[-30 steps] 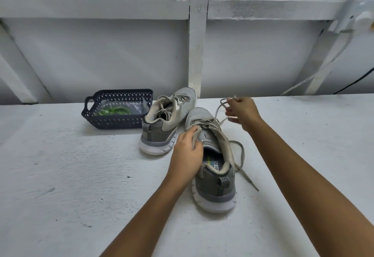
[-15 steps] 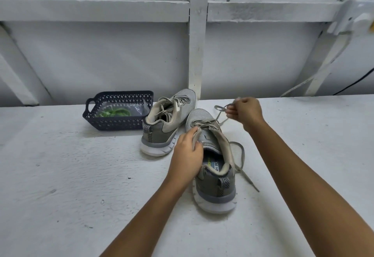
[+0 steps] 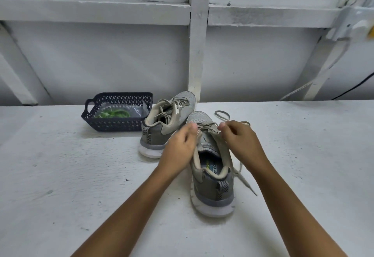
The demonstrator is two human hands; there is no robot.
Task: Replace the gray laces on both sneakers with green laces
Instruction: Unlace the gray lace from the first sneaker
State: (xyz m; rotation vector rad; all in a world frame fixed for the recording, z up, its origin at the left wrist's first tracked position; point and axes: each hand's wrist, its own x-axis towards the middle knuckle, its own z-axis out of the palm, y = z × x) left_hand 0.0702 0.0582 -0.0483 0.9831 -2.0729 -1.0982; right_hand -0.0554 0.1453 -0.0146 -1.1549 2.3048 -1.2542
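Observation:
Two grey sneakers stand on the white table. The near sneaker [image 3: 212,177] points away from me, heel toward me. Its grey lace [image 3: 222,113] is partly pulled out: a loop lies beyond the toe and a loose end trails to the right of the shoe. My left hand [image 3: 179,148] grips the left edge of the near sneaker's upper by the eyelets. My right hand [image 3: 240,141] pinches the lace at the eyelets on the right side. The far sneaker [image 3: 168,119] still carries its grey lace. Green laces [image 3: 113,113] lie in a plastic bag inside the basket.
A dark blue perforated basket [image 3: 113,124] with a handle sits left of the far sneaker. A white wall with beams rises behind the table's back edge. A black cable [image 3: 356,86] hangs at the far right.
My right hand has come back from beyond the toe to the eyelets, leaving the pulled loop lying past the toe. My left hand slid slightly forward along the upper.

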